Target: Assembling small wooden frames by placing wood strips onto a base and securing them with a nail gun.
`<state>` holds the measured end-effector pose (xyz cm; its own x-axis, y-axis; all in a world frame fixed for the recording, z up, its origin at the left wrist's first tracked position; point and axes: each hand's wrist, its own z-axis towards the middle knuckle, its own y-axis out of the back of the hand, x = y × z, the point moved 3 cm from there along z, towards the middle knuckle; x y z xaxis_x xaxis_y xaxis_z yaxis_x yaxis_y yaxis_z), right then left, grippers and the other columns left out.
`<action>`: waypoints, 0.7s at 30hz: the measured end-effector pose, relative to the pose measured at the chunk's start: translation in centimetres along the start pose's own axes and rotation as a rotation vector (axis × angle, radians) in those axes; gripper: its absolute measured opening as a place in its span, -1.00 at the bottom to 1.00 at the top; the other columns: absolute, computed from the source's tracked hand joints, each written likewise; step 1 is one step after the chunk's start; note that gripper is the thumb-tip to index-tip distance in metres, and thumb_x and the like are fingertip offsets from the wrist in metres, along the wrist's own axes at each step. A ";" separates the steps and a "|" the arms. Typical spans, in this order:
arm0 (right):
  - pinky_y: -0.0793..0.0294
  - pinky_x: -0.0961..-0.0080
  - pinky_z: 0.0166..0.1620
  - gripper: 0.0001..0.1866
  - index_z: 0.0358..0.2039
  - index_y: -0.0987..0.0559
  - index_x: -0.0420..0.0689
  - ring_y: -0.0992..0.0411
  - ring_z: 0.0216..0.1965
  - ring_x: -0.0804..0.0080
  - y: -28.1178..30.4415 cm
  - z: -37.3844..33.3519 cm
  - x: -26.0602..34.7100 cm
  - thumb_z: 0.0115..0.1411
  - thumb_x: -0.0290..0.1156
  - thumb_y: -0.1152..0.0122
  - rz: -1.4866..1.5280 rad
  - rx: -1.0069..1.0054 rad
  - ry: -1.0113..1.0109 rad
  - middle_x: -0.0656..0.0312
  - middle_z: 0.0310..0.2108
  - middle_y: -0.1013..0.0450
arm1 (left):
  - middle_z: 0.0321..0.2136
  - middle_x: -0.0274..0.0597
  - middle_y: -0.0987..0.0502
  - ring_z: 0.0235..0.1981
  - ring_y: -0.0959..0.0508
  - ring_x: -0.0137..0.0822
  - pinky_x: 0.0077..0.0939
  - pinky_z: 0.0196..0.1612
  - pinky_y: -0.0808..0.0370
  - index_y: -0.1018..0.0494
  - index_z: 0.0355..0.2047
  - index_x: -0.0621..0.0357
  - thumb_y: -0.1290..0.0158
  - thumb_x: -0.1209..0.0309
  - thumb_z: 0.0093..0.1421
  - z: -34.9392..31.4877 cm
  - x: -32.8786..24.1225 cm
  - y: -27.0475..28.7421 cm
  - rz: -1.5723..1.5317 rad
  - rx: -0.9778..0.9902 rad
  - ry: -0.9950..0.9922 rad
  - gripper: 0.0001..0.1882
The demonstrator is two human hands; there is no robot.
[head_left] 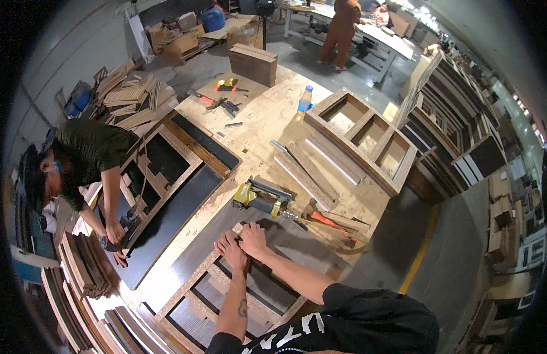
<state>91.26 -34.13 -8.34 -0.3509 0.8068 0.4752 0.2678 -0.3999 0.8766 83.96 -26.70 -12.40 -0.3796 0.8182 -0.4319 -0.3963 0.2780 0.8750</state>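
Note:
My left hand (231,250) and my right hand (253,239) are close together at the far corner of a wooden frame (198,272). Both have their fingers curled over its board edge, and the fingertips are partly hidden. The ladder-like frame has several crosspieces and lies on a grey wood-grain panel (219,219) on the table in front of me. Just beyond my hands lies a yellow-green and black nail gun (259,199) with its hose fitting. A hammer (326,220) with an orange and black handle rests to the right of it.
Loose strips (306,180) and a finished-looking three-opening frame (368,154) lie at the right of the table (267,127). A bottle (305,100) stands beyond them. At the left, a co-worker (87,153) bends over another frame (167,186). Stacked boards (84,265) flank the table's left side.

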 end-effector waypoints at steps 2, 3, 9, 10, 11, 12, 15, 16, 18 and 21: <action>-0.47 0.18 -0.05 -0.49 -0.20 -0.48 -0.29 -0.38 -0.06 0.00 -0.4 0.0 0.0 -0.15 -0.32 -0.46 0.000 0.013 -0.004 -0.04 -0.14 -0.39 | 0.10 0.04 -0.28 0.20 -0.19 0.01 0.06 0.35 0.16 -0.15 0.21 0.25 -0.04 0.27 0.15 0.2 0.1 0.0 0.022 -0.014 -0.016 -0.35; -0.46 0.17 -0.06 -0.50 -0.20 -0.49 -0.28 -0.38 -0.07 0.00 -0.5 0.0 -0.1 -0.14 -0.32 -0.46 -0.003 0.027 -0.013 -0.04 -0.14 -0.39 | 0.10 0.04 -0.28 0.20 -0.19 0.01 0.06 0.36 0.16 -0.15 0.21 0.25 -0.03 0.27 0.16 0.2 0.2 0.0 0.034 -0.019 -0.005 -0.36; -0.45 0.16 -0.07 -0.53 -0.22 -0.50 -0.25 -0.37 -0.08 0.02 0.4 -0.3 -0.2 -0.12 -0.30 -0.44 0.086 -0.033 0.042 -0.01 -0.18 -0.38 | 0.14 0.02 -0.25 0.22 -0.17 0.02 0.05 0.36 0.14 -0.18 0.21 0.18 0.00 0.30 0.19 0.2 0.8 -0.7 0.060 0.000 0.047 -0.41; -0.45 0.15 -0.07 -0.53 -0.22 -0.50 -0.25 -0.37 -0.08 0.03 0.5 -0.1 -0.3 -0.12 -0.30 -0.44 0.093 -0.036 0.055 -0.01 -0.19 -0.38 | 0.14 0.02 -0.25 0.22 -0.17 0.02 0.05 0.36 0.14 -0.18 0.21 0.18 0.00 0.30 0.19 0.2 0.8 -0.8 0.055 0.004 0.056 -0.41; -0.45 0.15 -0.07 -0.53 -0.22 -0.49 -0.25 -0.37 -0.08 0.03 0.6 -0.1 -0.4 -0.12 -0.30 -0.44 0.102 -0.034 0.066 0.01 -0.19 -0.36 | 0.11 0.04 -0.28 0.21 -0.19 0.01 0.04 0.36 0.14 -0.18 0.20 0.23 0.00 0.31 0.17 0.3 0.7 -0.8 0.074 -0.009 0.045 -0.40; -0.44 0.16 -0.06 -0.52 -0.22 -0.49 -0.25 -0.37 -0.08 0.04 0.7 -0.2 -0.2 -0.12 -0.29 -0.44 0.081 -0.044 0.075 0.01 -0.19 -0.36 | 0.08 0.07 -0.30 0.21 -0.21 0.00 0.03 0.37 0.14 -0.19 0.18 0.27 0.00 0.33 0.15 0.4 0.7 -0.8 0.092 -0.022 0.034 -0.40; -0.44 0.18 -0.06 -0.53 -0.23 -0.48 -0.25 -0.37 -0.09 0.04 0.2 -0.7 0.5 -0.11 -0.28 -0.44 0.075 -0.012 0.051 0.01 -0.19 -0.36 | 0.07 0.07 -0.31 0.20 -0.22 0.00 0.05 0.36 0.13 -0.21 0.17 0.26 0.01 0.35 0.15 -0.1 1.5 -0.6 0.077 -0.037 0.038 -0.43; -0.43 0.18 -0.07 -0.53 -0.23 -0.49 -0.24 -0.37 -0.09 0.04 0.3 -0.8 0.6 -0.10 -0.27 -0.44 0.059 -0.023 0.058 0.01 -0.19 -0.36 | 0.07 0.07 -0.31 0.20 -0.22 -0.01 0.05 0.36 0.13 -0.22 0.17 0.26 0.01 0.36 0.15 0.0 1.3 -0.4 0.071 -0.076 0.021 -0.43; -0.43 0.18 -0.07 -0.53 -0.22 -0.49 -0.24 -0.37 -0.10 0.04 0.6 -1.0 0.4 -0.10 -0.27 -0.44 0.039 -0.027 0.070 0.01 -0.20 -0.36 | 0.06 0.07 -0.31 0.18 -0.23 0.00 0.06 0.36 0.13 -0.22 0.16 0.25 0.00 0.36 0.14 -0.3 0.9 -0.1 0.091 -0.071 0.028 -0.43; -0.41 0.17 -0.06 -0.53 -0.20 -0.50 -0.23 -0.36 -0.11 0.03 0.7 -0.9 -0.3 -0.08 -0.27 -0.43 0.049 -0.089 0.069 0.02 -0.22 -0.37 | 0.13 0.02 -0.28 0.22 -0.19 -0.01 0.00 0.37 0.13 -0.21 0.21 0.23 -0.02 0.31 0.17 0.3 -0.4 0.0 0.065 0.052 0.083 -0.40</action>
<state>90.77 -35.04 -7.79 -0.4007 0.7548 0.5193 0.2067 -0.4777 0.8539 84.37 -26.87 -12.18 -0.4720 0.7912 -0.3889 -0.3255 0.2535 0.9109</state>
